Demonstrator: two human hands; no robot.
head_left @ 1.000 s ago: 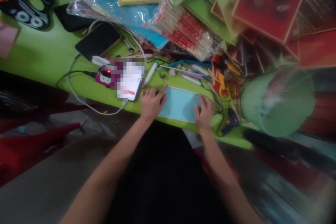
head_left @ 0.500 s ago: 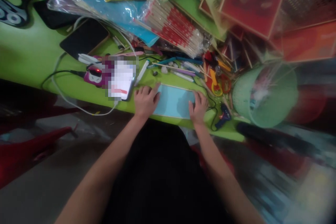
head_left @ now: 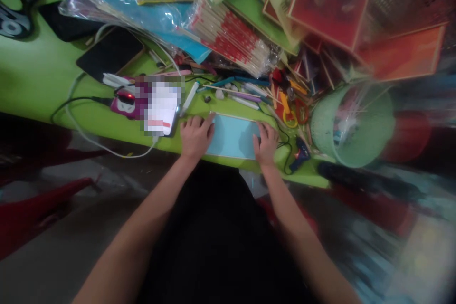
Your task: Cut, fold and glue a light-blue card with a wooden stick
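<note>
A light blue board with a pale wooden edge (head_left: 233, 137) lies flat near the front edge of the green table (head_left: 42, 85). My left hand (head_left: 195, 137) rests on the board's left end, fingers stretched flat over it. My right hand (head_left: 265, 142) lies on the board's right end, fingers curled down onto the surface. Both hands press on the board rather than lift it. A phone with a lit screen (head_left: 162, 107) sits just left of my left hand.
A green woven basket (head_left: 351, 126) stands at the right. Scissors and pens (head_left: 290, 107), a wrapped bundle of sticks (head_left: 231, 38), red framed boards (head_left: 326, 2), a black tablet (head_left: 110, 52) and cables (head_left: 81, 104) crowd the table. A glue gun (head_left: 299, 156) lies beside my right hand.
The view has drifted so everything sits a little further left and up. Both hands stay on the ends of the blue board.
</note>
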